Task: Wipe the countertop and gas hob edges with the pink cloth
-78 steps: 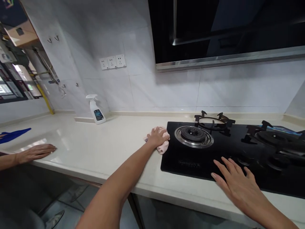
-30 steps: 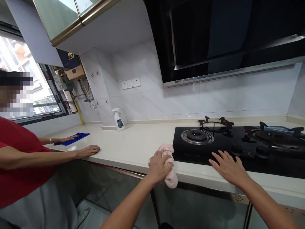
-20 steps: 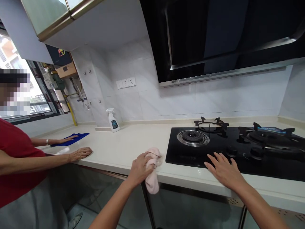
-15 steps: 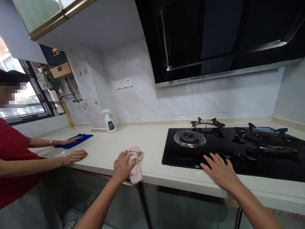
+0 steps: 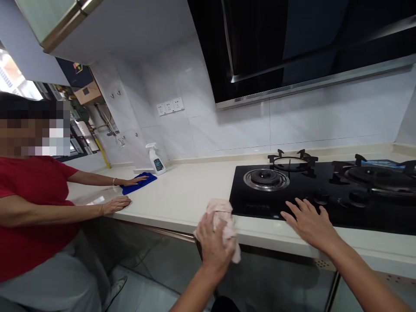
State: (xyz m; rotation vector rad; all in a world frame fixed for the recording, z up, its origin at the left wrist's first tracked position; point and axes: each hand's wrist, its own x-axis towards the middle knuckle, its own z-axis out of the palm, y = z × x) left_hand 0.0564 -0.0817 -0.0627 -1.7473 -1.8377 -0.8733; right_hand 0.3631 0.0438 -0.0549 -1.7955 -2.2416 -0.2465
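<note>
My left hand [image 5: 212, 242] grips a pale pink cloth [image 5: 222, 209], pressed on the front edge of the white countertop [image 5: 182, 190] beside the hob's left corner. Part of the cloth hangs over the counter's edge. Fingers spread, my right hand [image 5: 310, 223] rests at the front rim of the black gas hob [image 5: 240, 197] and holds nothing. Close to its fingertips are the hob's control knobs [image 5: 321, 196]. On the left burner [image 5: 265, 177] there is no pan support; a loose black pan support [image 5: 290, 161] lies behind it.
At the left a person in a red shirt [image 5: 32, 186] presses a blue cloth [image 5: 138, 184] on the counter. A white spray bottle [image 5: 156, 160] stands by the wall. A black range hood [image 5: 260, 52] hangs above the hob, and cabinet doors [image 5: 266, 273] are below the counter.
My left hand has slid the pink cloth rightward along the counter, up to the hob. The other person's hand and blue cloth have moved right. My right hand stays at the hob's front.
</note>
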